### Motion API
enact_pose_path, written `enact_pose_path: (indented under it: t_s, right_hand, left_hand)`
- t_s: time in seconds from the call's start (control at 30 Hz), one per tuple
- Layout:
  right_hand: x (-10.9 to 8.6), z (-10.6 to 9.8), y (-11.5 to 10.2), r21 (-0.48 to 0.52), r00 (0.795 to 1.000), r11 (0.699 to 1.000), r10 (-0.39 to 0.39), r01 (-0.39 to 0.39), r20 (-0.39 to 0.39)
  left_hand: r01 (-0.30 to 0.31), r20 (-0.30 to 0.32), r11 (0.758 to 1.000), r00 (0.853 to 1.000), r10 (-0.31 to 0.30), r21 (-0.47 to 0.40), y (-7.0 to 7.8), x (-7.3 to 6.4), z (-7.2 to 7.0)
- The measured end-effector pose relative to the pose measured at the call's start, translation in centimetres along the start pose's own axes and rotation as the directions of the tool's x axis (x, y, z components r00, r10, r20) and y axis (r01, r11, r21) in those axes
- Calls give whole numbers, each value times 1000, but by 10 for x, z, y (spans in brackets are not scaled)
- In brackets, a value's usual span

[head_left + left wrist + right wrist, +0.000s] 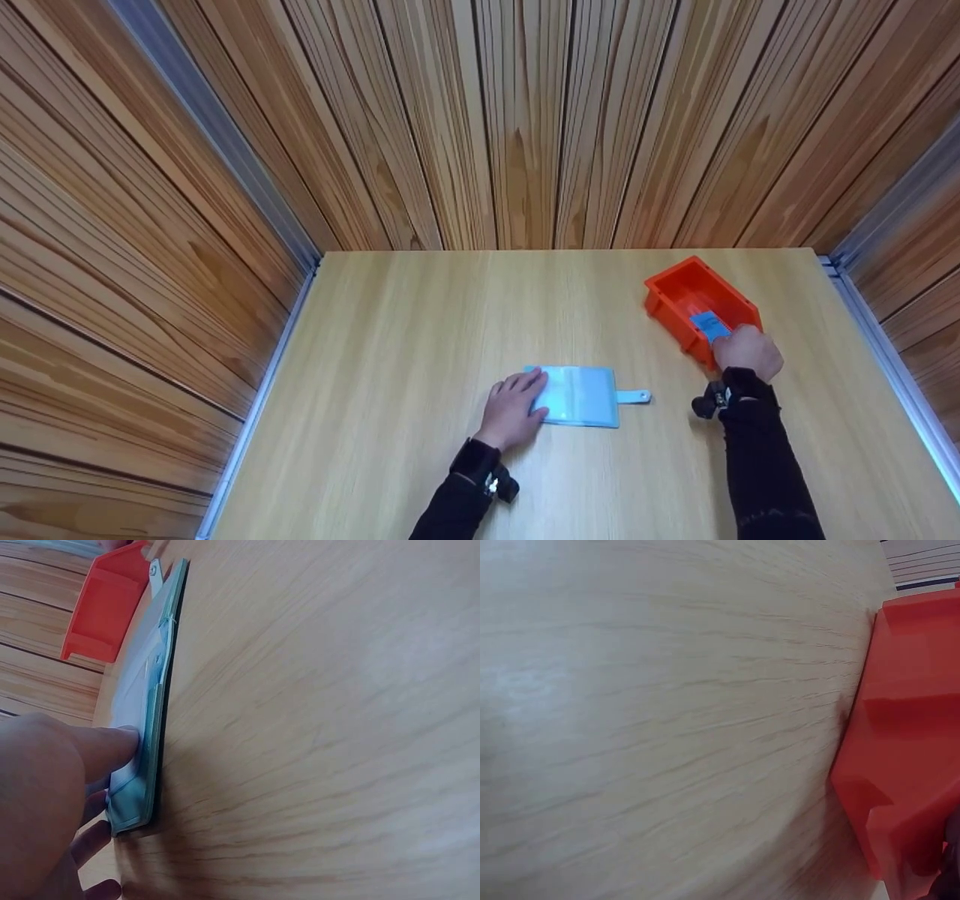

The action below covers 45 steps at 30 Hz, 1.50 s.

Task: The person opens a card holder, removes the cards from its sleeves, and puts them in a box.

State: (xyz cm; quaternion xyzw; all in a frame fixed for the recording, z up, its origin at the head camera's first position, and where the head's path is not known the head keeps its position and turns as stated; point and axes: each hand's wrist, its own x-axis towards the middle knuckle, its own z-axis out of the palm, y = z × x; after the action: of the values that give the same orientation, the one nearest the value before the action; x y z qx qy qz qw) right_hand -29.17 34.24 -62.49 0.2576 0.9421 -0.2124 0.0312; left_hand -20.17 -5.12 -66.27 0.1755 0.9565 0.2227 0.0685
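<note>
A light blue card holder (581,397) with a snap strap (634,397) lies unfolded on the wooden table. My left hand (514,409) rests on its left end, fingers extended, with the thumb (112,750) on its surface in the left wrist view. Off to the right, my right hand (748,352) reaches over the near end of an orange-red plastic bin (675,311). It pinches a small blue card (709,325) inside the bin; the fingertips are hidden behind the hand and the bin wall. In the right wrist view, the bin's side (907,742) fills the right edge.
The pale wooden table (390,337) runs back to a wood-plank wall (517,135). Metal rails (259,390) edge it on the left and right. The bin stands near the back right corner, away from the card holder.
</note>
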Motion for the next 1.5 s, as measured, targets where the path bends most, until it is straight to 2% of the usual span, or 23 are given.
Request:
enact_pose_path:
  t_s: [0.2, 0.4, 0.53, 0.67, 0.77, 0.9, 1.0, 1.1, 1.2, 1.3, 1.4, 1.5]
  right_hand:
    - [-3, 1, 3, 28, 999, 1000, 7, -6, -43]
    - [-6, 7, 11, 71, 998, 997, -32, 36, -57]
    - [-8, 7, 13, 95, 996, 994, -44, 51, -78]
    - [-12, 1, 8, 149, 993, 987, -50, 66, -111]
    - [-22, -4, -2, 175, 981, 978, -83, 114, -173]
    - [-40, -4, -22, 176, 947, 954, -194, 243, -257]
    - [-56, 3, -39, 171, 911, 912, -326, 373, -252]
    - [-72, 16, -51, 199, 878, 856, -455, 477, -147]
    - [-86, 33, -58, 256, 841, 816, -541, 518, 23]
    - [-95, 51, -58, 281, 792, 803, -582, 526, 183]
    - [-101, 64, -56, 263, 747, 792, -608, 550, 269]
    - [-104, 72, -53, 220, 730, 788, -616, 575, 295]
  left_hand:
    - [-36, -29, 999, 999, 36, 11, 1, 0, 0]
    - [-21, -2, 1000, 1000, 21, 9, 1, -1, -3]
    - [-22, -12, 1000, 1000, 22, 8, 0, 0, -2]
    - [-10, -2, 1000, 1000, 10, -4, -1, 1, 0]
    - [-1, 17, 1000, 1000, 1, -15, 0, 0, 0]
    - [1, 17, 1000, 1000, -1, -21, -1, -2, 4]
    - [4, 15, 1000, 1000, -4, -17, -3, -1, 5]
    - [-7, -1, 1000, 1000, 7, -4, -4, 0, 3]
    - [-14, -4, 1000, 1000, 14, 9, -4, 2, 1]
    - [-11, 2, 1000, 1000, 11, 4, -3, 3, 0]
    - [-15, 1, 1000, 1000, 15, 0, -3, 3, 0]
    - [-22, -4, 1000, 1000, 22, -6, -3, 2, 2]
